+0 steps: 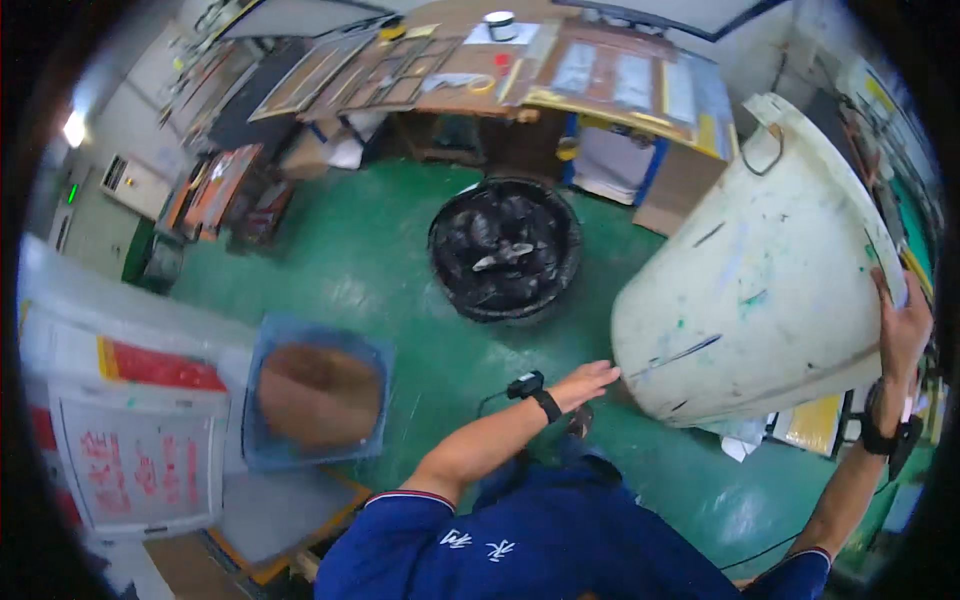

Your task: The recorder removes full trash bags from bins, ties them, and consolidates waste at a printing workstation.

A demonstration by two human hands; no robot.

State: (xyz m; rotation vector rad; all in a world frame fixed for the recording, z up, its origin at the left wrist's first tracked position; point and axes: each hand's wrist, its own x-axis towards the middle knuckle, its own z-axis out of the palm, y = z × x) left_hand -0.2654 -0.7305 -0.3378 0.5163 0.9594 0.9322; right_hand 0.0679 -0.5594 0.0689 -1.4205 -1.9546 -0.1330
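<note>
Your big off-white bin is on the right, near to mid-scene, tipped over at a steep lean: wide mouth toward far right, narrow base toward near left. Outer wall is scuffed, with black streaks and green and blue paint marks; wire handle shows by the rim at the far end.

Your right hand is closed on the bin's rim at the right, thumb against the outer wall; the other fingers are partly hidden. Your left hand is open, fingers extended and close together, tips right at the base edge. Can't tell if they touch it or sit just short. Black strap on the left wrist, another dark one on the right.

Mid-scene, left of the bin and well apart from it: round tub lined with black plastic, standing on the green floor, pale scrap on the dark stuff inside.

Far side: long table carrying flat frames, panels, a white pot with dark top, and a yellow tape roll.

Near left: blue-walled container with brown bottom, just right of a white-framed panel with red lettering.
</note>
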